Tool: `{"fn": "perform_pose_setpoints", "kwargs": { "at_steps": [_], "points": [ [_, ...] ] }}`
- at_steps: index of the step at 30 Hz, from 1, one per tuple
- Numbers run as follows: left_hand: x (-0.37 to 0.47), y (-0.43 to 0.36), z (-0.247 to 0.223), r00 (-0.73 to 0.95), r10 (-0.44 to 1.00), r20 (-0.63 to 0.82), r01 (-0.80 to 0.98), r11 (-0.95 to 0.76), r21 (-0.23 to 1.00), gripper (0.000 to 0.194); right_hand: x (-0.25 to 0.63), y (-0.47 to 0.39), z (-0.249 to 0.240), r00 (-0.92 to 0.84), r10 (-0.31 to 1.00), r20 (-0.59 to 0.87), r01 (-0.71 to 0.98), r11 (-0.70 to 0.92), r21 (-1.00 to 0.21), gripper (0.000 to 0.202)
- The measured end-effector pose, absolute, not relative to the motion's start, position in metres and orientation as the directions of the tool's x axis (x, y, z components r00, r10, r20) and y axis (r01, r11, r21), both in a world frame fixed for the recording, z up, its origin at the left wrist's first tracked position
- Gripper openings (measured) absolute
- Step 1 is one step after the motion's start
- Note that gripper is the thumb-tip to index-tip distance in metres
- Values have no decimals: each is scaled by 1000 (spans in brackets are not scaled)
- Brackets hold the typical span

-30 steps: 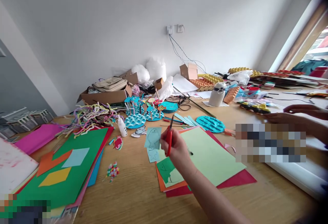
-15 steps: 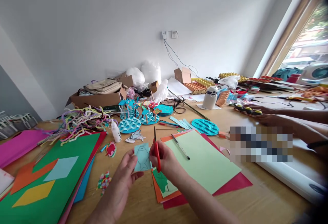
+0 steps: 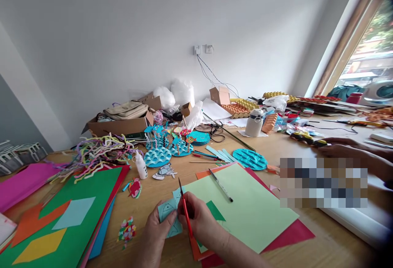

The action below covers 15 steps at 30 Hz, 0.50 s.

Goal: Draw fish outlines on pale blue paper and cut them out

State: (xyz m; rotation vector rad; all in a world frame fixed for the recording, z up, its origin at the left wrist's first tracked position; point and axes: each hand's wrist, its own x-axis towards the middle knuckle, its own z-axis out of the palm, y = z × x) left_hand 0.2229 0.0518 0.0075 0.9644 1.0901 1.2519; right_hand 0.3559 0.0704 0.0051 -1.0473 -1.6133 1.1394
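Note:
Pinched in my left hand (image 3: 153,229) is a piece of light blue paper (image 3: 166,210) with a fish drawn on it in dark lines. My right hand (image 3: 201,223) grips red-handled scissors (image 3: 185,215), their dark blades pointing up and away from me. The scissors are right beside the paper's right side, where a light blue flap (image 3: 176,194) shows behind the blades. I cannot tell whether it is still joined to the fish piece. Under my right hand lie a pale green sheet (image 3: 254,206) and a dark green scrap (image 3: 215,210).
A pen (image 3: 221,185) rests on the pale green sheet. A glue bottle (image 3: 141,165), paper fish (image 3: 165,172) and blue wavy discs (image 3: 157,157) stand beyond my hands. Coloured sheets (image 3: 101,194) lie left. Another person's hand (image 3: 344,151) is at the right.
Both hands have come lower and nearer to me in view. The fish paper is now tilted, with my left thumb across it, and a light blue flap sticks up by the scissors.

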Motion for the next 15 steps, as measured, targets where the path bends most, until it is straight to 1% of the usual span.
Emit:
{"fn": "perform_pose_setpoints", "kwargs": {
  "at_steps": [2,5,8,11,13,15],
  "points": [
    [223,53,4,-15,997,-73,-224,68,972,38,356,70,3,-272,944,187,158,235,-959,14],
    [222,53,1,11,1000,-19,-212,21,977,33,355,69,4,-267,944,194,181,247,-952,15],
    [220,54,-4,30,999,-30,-187,35,982,29,353,66,8,-267,945,187,218,248,-944,17],
    [219,54,-9,-74,995,-71,-205,54,977,34,352,65,11,-276,949,155,222,220,-950,16],
    [221,53,-9,-161,983,-86,-227,48,973,36,352,64,13,-286,949,135,192,195,-962,17],
    [223,52,-6,-199,975,-97,-242,47,969,37,351,65,14,-313,942,122,155,178,-972,17]
  ]
}}
